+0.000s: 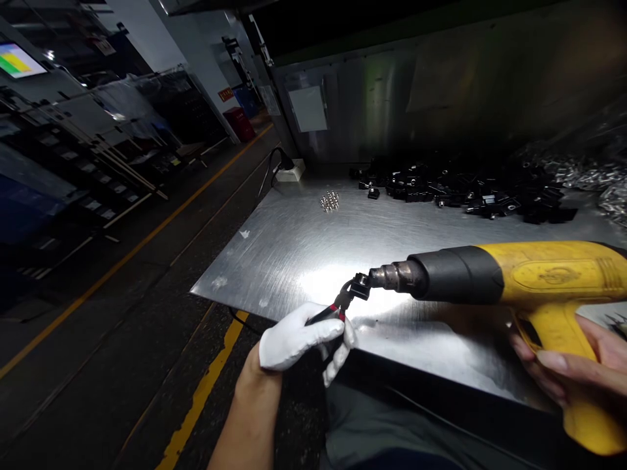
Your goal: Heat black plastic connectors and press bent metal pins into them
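Note:
My left hand [306,336], in a white glove, is closed around the red and black handles of a pair of pliers [344,299]. A small black part [361,286] with a shiny metal piece sits in the jaws, above the metal table [274,261]. My bare right hand [568,365] grips the handle of a yellow heat gun [543,274]. Its stepped metal nozzle points left, and the tip is right beside the black part; whether they touch I cannot tell.
Small metal pieces [330,201] lie grouped on the table. A heap of black parts [465,189] runs along the back, with shiny metal pieces [592,176] at the far right. A white power socket [290,171] with a black plug stands at the back left corner.

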Demonstrator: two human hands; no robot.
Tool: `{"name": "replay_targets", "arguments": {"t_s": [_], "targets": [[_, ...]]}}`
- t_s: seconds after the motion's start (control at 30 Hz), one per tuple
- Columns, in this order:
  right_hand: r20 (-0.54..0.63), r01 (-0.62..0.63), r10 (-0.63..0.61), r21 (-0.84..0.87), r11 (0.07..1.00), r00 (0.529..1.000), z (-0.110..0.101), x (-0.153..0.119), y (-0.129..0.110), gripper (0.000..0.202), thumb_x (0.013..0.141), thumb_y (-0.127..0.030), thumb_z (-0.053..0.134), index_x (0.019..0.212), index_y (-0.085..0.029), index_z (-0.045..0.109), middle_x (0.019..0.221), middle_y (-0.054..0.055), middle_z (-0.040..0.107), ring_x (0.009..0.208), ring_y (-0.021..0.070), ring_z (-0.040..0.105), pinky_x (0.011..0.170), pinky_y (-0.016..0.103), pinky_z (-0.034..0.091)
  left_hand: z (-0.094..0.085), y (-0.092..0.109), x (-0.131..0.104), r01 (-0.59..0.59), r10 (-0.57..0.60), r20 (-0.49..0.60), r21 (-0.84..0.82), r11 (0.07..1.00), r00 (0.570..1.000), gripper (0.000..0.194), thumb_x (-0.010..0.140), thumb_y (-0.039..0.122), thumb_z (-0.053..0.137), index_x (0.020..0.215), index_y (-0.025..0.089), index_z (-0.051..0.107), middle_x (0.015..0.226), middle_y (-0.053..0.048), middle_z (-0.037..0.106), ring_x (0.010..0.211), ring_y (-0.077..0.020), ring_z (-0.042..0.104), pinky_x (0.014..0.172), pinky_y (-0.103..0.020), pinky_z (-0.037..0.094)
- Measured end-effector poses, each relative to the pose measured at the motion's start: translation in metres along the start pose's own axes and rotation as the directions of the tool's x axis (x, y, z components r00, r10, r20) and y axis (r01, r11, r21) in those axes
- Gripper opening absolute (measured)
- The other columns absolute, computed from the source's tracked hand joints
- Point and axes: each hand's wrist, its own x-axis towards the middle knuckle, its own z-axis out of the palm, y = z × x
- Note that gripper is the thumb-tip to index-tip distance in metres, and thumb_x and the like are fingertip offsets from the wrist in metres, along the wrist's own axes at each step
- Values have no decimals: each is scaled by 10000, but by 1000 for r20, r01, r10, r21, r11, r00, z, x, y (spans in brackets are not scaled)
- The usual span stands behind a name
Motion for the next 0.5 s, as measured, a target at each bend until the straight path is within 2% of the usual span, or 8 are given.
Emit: {"name": "replay_targets", "arguments": {"t_s": [0.37, 0.43, 0.5], "targets": [[32, 2, -1, -30, 1000, 999, -3, 0, 1, 368, 742, -533, 783, 905, -235, 642, 749, 56, 654, 520, 181, 514, 474, 303, 438, 8, -2, -1, 2, 5, -90, 80, 997, 996, 335, 955, 434, 582, 927, 106, 640, 691, -54, 634, 552, -176, 637, 532, -294, 515], [16, 21, -20, -29, 999, 1000, -3, 1, 5, 332, 748, -525, 781, 886, -248, 663, 710, 53, 643, 509, 189, 517, 463, 312, 450, 14, -4, -2, -32, 46, -137, 102, 994, 990, 356, 964, 459, 564, 946, 110, 631, 706, -49, 628, 559, -169, 625, 534, -293, 510], [-41, 28, -28, 15, 999, 999, -5, 2, 10, 305, 723, -501, 808, 855, -253, 689, 634, 50, 614, 469, 202, 507, 426, 331, 454, 24, -8, -4, -83, 116, -230, 146, 986, 966, 374, 990, 482, 515, 977, 124, 619, 743, -44, 621, 583, -152, 607, 553, -283, 499]]}}
